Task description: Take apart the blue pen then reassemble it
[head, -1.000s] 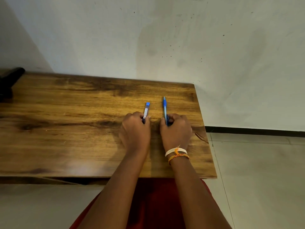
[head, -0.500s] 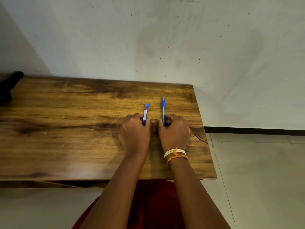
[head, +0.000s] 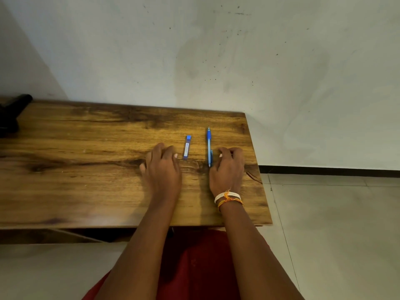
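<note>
Showing bright blue on the pen [head: 208, 146]; blue with a white label on the small case [head: 187, 147] at nine o'clock of it. Glowing amber-brown with dark streaked grain across the table [head: 86, 169]. Wearing white and orange bands [head: 228, 197]; red cloth [head: 199, 267] at six o'clock.

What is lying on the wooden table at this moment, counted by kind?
Blue pen: 1
Small blue-capped tube with a label: 1
Dark object at the table's far left edge, kind unclear: 1
Total: 3
</note>
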